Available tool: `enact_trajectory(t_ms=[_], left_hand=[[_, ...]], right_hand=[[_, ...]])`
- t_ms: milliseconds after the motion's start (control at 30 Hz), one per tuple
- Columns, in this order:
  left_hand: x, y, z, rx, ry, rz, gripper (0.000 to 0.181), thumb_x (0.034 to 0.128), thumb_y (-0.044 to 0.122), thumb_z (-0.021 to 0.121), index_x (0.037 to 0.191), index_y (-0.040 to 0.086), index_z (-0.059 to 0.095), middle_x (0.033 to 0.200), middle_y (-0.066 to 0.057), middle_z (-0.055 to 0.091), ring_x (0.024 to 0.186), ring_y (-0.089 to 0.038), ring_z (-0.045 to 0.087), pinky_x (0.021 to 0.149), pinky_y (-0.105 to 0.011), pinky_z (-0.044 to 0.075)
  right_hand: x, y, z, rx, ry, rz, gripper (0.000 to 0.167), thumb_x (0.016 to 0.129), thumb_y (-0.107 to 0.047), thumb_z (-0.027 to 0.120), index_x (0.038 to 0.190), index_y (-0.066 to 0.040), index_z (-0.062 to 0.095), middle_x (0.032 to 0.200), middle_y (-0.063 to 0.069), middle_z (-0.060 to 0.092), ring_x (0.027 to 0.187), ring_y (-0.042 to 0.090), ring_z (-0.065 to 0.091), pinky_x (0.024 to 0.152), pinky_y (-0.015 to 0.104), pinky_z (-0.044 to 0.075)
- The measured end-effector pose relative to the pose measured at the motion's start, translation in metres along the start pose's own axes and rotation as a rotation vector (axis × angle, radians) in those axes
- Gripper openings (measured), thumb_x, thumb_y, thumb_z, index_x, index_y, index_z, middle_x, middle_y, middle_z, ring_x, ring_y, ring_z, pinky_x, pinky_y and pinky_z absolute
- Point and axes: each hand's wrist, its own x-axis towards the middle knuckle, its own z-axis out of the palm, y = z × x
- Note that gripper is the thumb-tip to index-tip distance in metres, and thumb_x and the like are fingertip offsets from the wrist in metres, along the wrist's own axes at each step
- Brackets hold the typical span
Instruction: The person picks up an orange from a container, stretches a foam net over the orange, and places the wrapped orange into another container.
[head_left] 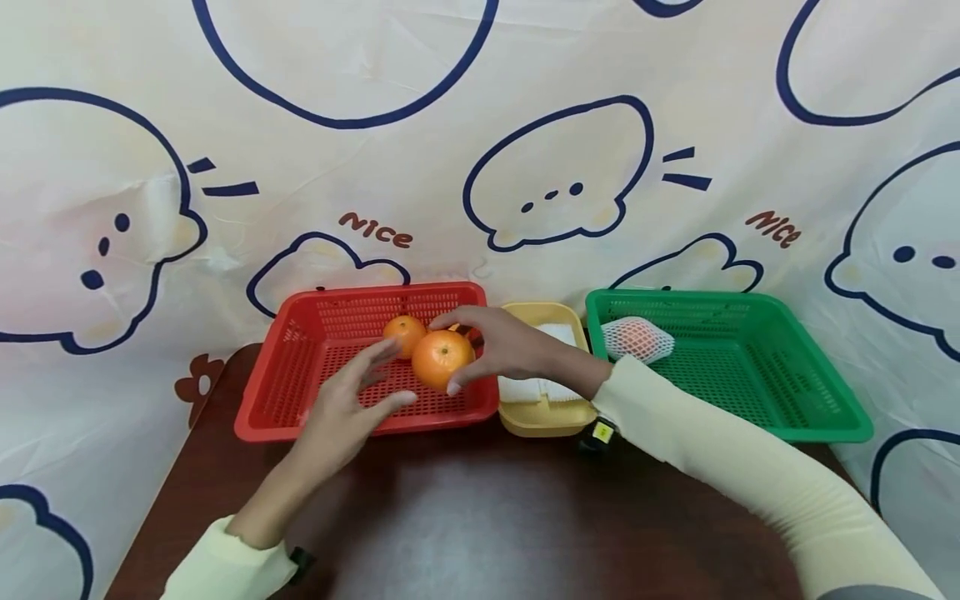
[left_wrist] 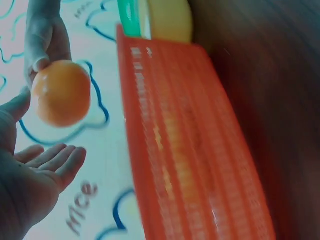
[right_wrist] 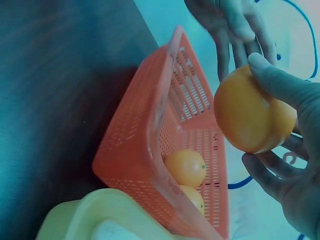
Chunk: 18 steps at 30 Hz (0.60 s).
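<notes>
An orange (head_left: 442, 360) is held up over the red basket (head_left: 258, 417) by my right hand (head_left: 504, 340). In the right wrist view the thumb lies on one side of this orange (right_wrist: 245, 112) and curled fingers on the other. My left hand (head_left: 341, 412) is just left of the fruit, its fingers spread and apart from it; the left wrist view shows its palm facing up with nothing in it. Inside the red basket lies a second orange (head_left: 403, 333), and the right wrist view shows one more orange (right_wrist: 192, 197) beside it, partly hidden by the basket rim.
Right of the red basket stands a yellow basket (head_left: 543, 421) holding white material (head_left: 558, 390). Farther right is a green basket (head_left: 750, 375) with a fruit in a white foam net (head_left: 637, 340). The dark table (head_left: 480, 517) extends in front; a printed cloth (head_left: 420, 183) hangs behind.
</notes>
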Motion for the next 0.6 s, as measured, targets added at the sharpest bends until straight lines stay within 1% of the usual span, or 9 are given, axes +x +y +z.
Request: enact_trajectory(t_ms=[100,200,267,333,433,600], left_hand=[[0.008,0.012,0.014,-0.077,-0.056,0.043,0.078,0.086,0.03,0.084,0.153,0.027,0.044,0.153,0.001,0.053,0.138,-0.022,0.056,0.109,-0.049,0.05],[0.013,0.022,0.027,-0.131,-0.095,0.084,0.08,0.0834,0.029,0.086,0.152,0.031,0.045,0.15,0.005,0.055,0.133,-0.019,0.059,0.107,-0.044,0.052],[0.014,0.028,0.034,-0.15,-0.103,0.12,0.079,0.0825,0.027,0.086,0.152,0.029,0.047,0.147,0.004,0.057,0.129,-0.02,0.061,0.105,-0.042,0.054],[0.015,0.034,0.041,-0.157,-0.102,0.139,0.077,0.0825,0.026,0.086,0.15,0.028,0.049,0.145,0.005,0.058,0.129,-0.019,0.061,0.104,-0.039,0.055],[0.015,0.04,0.051,-0.156,-0.107,0.165,0.074,0.083,0.024,0.086,0.148,0.025,0.051,0.144,0.004,0.058,0.129,-0.019,0.06,0.102,-0.039,0.056],[0.015,0.047,0.062,-0.178,-0.157,0.158,0.072,0.0839,0.026,0.085,0.147,0.028,0.051,0.143,0.007,0.057,0.13,-0.017,0.059,0.103,-0.038,0.056]], right_hand=[[-0.02,-0.002,-0.003,0.007,0.039,0.007,0.08,0.074,-0.041,0.092,0.143,-0.019,0.057,0.137,-0.005,0.06,0.121,0.017,0.055,0.1,0.039,0.055],[-0.039,-0.003,-0.006,0.0,0.07,-0.008,0.079,0.075,-0.043,0.091,0.143,-0.021,0.057,0.136,-0.006,0.06,0.122,0.015,0.055,0.101,0.039,0.055],[-0.05,-0.002,-0.006,-0.008,0.086,-0.019,0.078,0.075,-0.045,0.09,0.143,-0.024,0.057,0.135,-0.008,0.061,0.122,0.014,0.056,0.1,0.038,0.056],[-0.06,-0.001,-0.006,-0.015,0.103,-0.024,0.077,0.075,-0.047,0.089,0.142,-0.027,0.057,0.135,-0.009,0.061,0.123,0.013,0.056,0.1,0.037,0.056],[-0.074,0.001,-0.006,-0.018,0.126,-0.008,0.078,0.074,-0.048,0.088,0.142,-0.029,0.057,0.137,-0.01,0.06,0.124,0.013,0.056,0.1,0.038,0.056],[-0.093,0.006,-0.006,0.007,0.137,0.025,0.075,0.075,-0.046,0.088,0.142,-0.031,0.057,0.14,-0.01,0.058,0.126,0.016,0.055,0.101,0.042,0.055]])
